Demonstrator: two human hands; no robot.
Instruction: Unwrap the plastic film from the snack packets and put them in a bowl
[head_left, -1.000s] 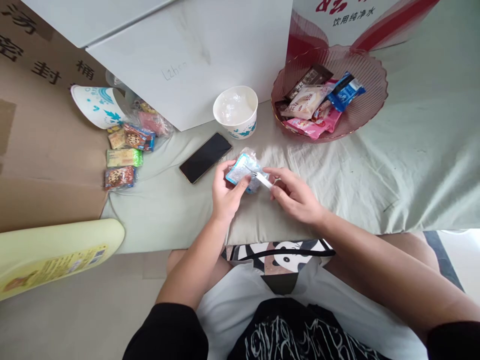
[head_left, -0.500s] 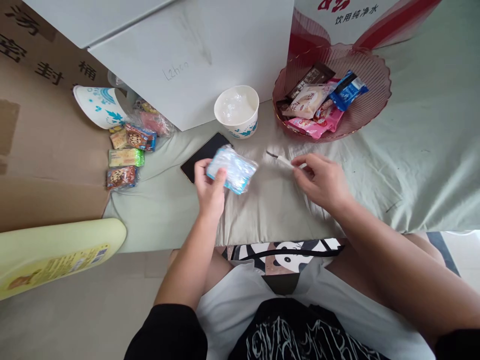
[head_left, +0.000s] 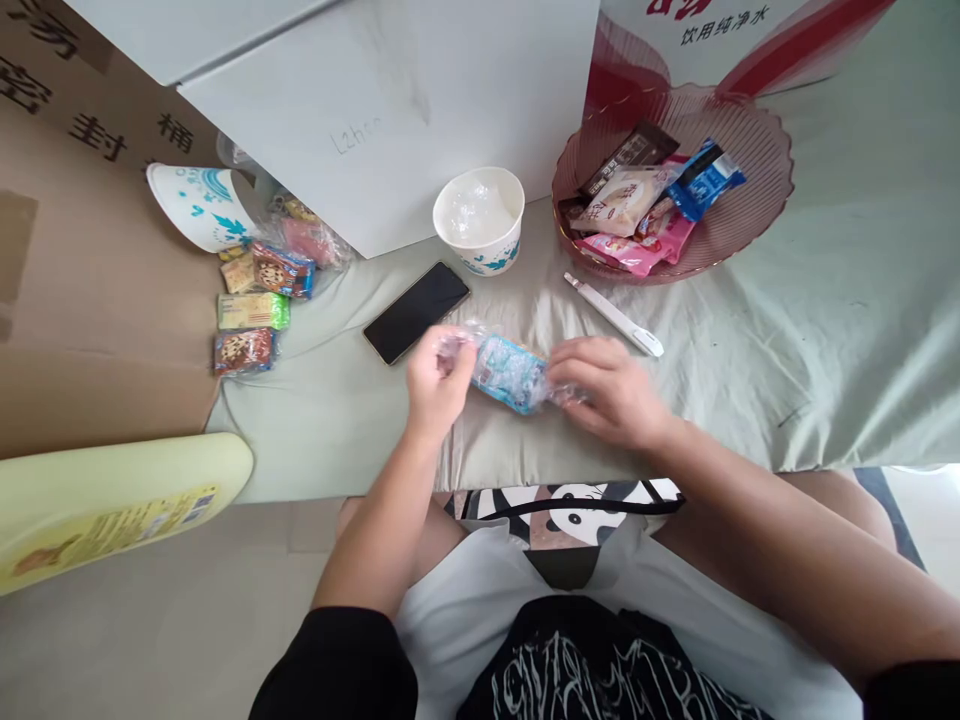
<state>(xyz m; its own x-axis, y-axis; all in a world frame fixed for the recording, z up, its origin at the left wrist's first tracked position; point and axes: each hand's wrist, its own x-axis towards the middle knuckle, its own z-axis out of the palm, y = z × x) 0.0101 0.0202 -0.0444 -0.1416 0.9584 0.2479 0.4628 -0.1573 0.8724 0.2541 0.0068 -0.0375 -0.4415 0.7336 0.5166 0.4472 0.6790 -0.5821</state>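
Observation:
A small blue snack packet [head_left: 511,372] in clear plastic wrap is stretched between my two hands above the cloth. My left hand [head_left: 439,380] pinches the wrap at the packet's left end. Closed on the loose plastic at the right end is my right hand [head_left: 611,392], slightly blurred. Just beyond that hand, a white utility knife [head_left: 613,316] lies on the cloth. A black phone [head_left: 417,312] rests flat behind my left hand. The paper cup [head_left: 480,225] with blue leaf prints stands upright further back, crumpled clear plastic inside it.
A pink ribbed bowl [head_left: 757,215] of wrapped snacks stands at the back right. To the left, several packets [head_left: 253,312] lie beside a tipped paper cup [head_left: 202,208]. White [head_left: 390,120] and brown cardboard boxes [head_left: 97,300] border the cloth; a yellow-green container [head_left: 120,500] is at lower left.
My right hand has let go of the knife, now lying on the cloth, and has taken the wrap's right end. The packet has turned and moved right and slightly towards me.

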